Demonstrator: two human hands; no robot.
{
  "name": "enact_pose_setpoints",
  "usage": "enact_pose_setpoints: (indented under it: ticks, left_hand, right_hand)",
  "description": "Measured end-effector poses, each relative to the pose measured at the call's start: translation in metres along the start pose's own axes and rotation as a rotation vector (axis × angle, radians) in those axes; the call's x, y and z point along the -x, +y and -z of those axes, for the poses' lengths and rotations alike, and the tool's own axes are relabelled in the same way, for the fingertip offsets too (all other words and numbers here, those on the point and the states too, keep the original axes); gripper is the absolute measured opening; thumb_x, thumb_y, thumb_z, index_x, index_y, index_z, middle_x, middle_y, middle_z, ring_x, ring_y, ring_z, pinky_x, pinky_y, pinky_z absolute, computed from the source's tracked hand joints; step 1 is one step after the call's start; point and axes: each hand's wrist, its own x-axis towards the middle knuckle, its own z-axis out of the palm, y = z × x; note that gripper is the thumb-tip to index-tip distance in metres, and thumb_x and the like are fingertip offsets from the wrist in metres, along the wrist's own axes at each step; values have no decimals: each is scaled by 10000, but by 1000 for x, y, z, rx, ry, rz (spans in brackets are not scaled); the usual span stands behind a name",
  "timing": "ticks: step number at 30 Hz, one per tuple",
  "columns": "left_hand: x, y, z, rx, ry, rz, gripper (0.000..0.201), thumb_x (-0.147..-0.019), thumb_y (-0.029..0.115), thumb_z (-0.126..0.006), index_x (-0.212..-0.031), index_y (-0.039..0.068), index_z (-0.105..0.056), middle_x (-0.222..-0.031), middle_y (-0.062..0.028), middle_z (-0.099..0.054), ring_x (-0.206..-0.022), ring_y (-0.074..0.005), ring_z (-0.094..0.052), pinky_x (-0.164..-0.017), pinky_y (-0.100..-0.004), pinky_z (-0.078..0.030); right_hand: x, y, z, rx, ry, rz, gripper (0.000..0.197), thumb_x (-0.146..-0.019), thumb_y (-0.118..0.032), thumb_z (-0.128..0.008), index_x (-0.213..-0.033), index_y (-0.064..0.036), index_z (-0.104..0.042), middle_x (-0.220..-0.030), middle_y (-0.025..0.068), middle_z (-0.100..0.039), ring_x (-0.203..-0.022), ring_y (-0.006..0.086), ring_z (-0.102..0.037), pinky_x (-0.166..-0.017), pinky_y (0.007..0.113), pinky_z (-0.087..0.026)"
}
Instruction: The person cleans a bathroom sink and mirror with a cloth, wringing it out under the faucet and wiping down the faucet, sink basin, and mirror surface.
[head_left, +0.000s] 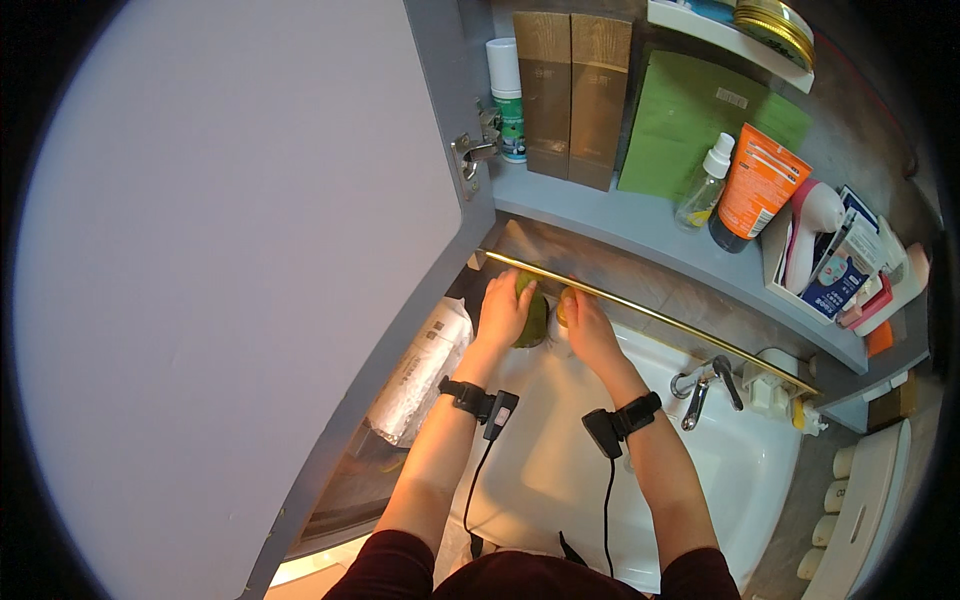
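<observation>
Both my hands reach to the back left corner of the white sink [540, 420], just under a thin gold rail. My left hand [503, 312] is closed on the side of a dark green, rounded container [534, 318]; its exact kind is unclear. Beside it, my right hand [592, 328] has its fingers curled round a small pale container with a yellowish top [563, 308], partly hidden by the fingers. The two containers stand close together on the sink's rim. Each wrist wears a black strap with a small device and a cable.
A large open cabinet door [240, 280] fills the left. Above the sink, a grey shelf [620, 215] bears boxes, a green pouch, a spray bottle and an orange tube [762, 185]. The gold rail [650, 312] crosses before the faucet [705, 385]. A plastic-wrapped pack [425, 370] lies left.
</observation>
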Motion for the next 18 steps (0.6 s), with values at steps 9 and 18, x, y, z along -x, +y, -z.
enact_pose_setpoints:
  ticks: [9, 18]
  left_hand:
    - [27, -15, -27, 529, 312, 326, 359, -1000, 250, -433, -1244, -14, -432, -1127, -198, -575, -1047, -318, -559, -925, -369, -422]
    - [127, -12, -26, 607, 195, 426, 369, -998, 231, -455, -1272, -11, -404, -1128, -152, -561, -1041, -224, -542, -920, -328, -428]
  right_hand:
    - [2, 1, 5, -41, -62, -34, 490, -1002, -250, -355, -1406, 24, -319, -1295, 302, -480, -1173, 443, -486, -971, 459, -409]
    - [4, 8, 2, -72, -36, -38, 502, -1005, -257, -354, -1436, -11, -277, -1363, 295, -418, -1212, 441, -454, -994, 448, -391]
